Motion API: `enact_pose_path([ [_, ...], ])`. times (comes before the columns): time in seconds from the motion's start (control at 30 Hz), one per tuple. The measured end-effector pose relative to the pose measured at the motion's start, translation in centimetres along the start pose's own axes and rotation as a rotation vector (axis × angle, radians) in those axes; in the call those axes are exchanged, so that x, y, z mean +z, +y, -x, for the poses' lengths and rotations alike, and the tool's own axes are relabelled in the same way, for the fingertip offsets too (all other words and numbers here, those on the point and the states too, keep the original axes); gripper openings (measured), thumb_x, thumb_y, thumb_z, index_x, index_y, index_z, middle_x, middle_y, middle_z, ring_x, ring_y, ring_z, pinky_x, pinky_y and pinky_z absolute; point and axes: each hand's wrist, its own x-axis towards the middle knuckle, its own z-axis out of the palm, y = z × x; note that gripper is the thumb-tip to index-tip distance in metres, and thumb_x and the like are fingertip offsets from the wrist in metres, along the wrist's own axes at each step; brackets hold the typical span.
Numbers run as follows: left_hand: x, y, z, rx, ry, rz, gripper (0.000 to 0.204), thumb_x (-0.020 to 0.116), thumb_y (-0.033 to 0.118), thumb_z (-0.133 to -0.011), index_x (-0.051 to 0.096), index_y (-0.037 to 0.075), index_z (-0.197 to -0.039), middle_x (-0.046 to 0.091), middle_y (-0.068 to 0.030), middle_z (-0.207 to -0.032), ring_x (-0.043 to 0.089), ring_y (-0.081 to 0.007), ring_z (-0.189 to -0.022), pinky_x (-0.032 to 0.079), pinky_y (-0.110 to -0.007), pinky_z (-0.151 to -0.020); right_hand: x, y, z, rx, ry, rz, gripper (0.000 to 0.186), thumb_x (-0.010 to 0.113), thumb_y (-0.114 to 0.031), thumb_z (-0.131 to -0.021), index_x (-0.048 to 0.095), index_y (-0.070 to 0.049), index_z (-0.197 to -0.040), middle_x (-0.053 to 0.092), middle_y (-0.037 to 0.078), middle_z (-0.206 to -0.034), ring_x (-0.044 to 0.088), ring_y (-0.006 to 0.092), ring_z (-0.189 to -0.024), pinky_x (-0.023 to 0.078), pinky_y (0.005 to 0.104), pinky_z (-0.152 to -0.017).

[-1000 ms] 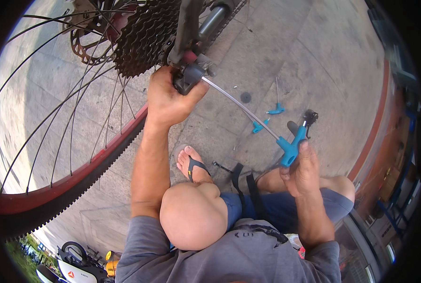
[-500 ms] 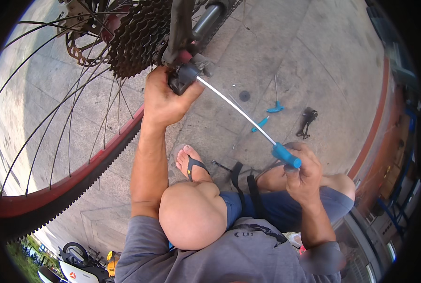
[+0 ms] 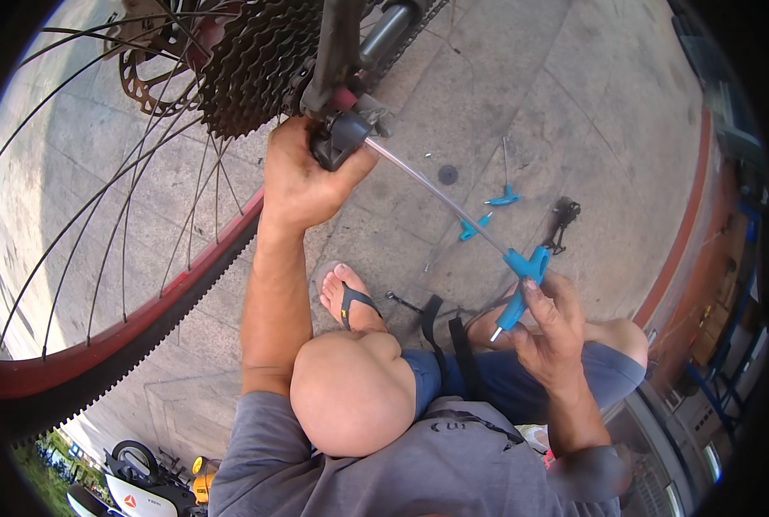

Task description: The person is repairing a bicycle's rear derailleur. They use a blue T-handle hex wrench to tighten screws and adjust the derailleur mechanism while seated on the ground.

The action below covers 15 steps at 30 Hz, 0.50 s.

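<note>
Beneath the bike frame's rear end, my left hand [image 3: 302, 191] is wrapped around a dark derailleur body [image 3: 341, 138], pressing it near the red hanger area. The cassette [image 3: 251, 73] sits just left of it. From the derailleur a long steel shaft slants down right to the blue handle of a T-handle hex key [image 3: 525, 289]. Its tip is hidden in the derailleur. My right hand [image 3: 555, 332] grips that handle between thumb and fingers, and a short metal end pokes from the handle's lower arm.
Two more blue-handled hex keys [image 3: 505, 196] lie on the paving, near a small black disc [image 3: 448, 175] and a black derailleur part [image 3: 562, 222]. The red-rimmed wheel [image 3: 126, 340] fills the left. By my sandalled foot [image 3: 350, 297] lies a wrench [image 3: 404, 302].
The T-handle has turned in my right hand, so its crossbar now shows lengthwise, and the fingers have shifted around it. My left hand has stayed nearly still on the derailleur.
</note>
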Motion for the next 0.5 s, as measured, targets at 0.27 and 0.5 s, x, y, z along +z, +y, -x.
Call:
enact_pose_path([
  [0.27, 0.4, 0.3, -0.3, 0.004, 0.044, -0.025, 0.04, 0.076, 0.012, -0.073, 0.062, -0.001, -0.107, 0.065, -0.0047, -0.093, 0.059, -0.0122, -0.082, 0.048, -0.028, -0.077, -1.1, 0.5, -1.8, -0.179, 0.139, 0.089, 0.044, 0.071, -0.037, -0.087, 0.067, -0.004, -0.117, 0.062, 0.021, -0.114, 0.063, 0.0349, -0.098, 0.053, 0.0392, -0.08],
  [0.5, 0.8, 0.5, -0.3, 0.037, 0.107, 0.093, 0.025, 0.078, 0.015, -0.071, 0.066, 0.0, -0.087, 0.065, -0.0021, -0.072, 0.057, -0.0098, -0.064, 0.048, -0.026, -0.062, 0.1, 0.3, -3.1, 0.896, 0.196, -1.172, 0.051, 0.052, -0.047, -0.1, 0.06, -0.001, -0.123, 0.069, 0.011, -0.075, 0.065, 0.0159, -0.054, 0.053, 0.0256, -0.046],
])
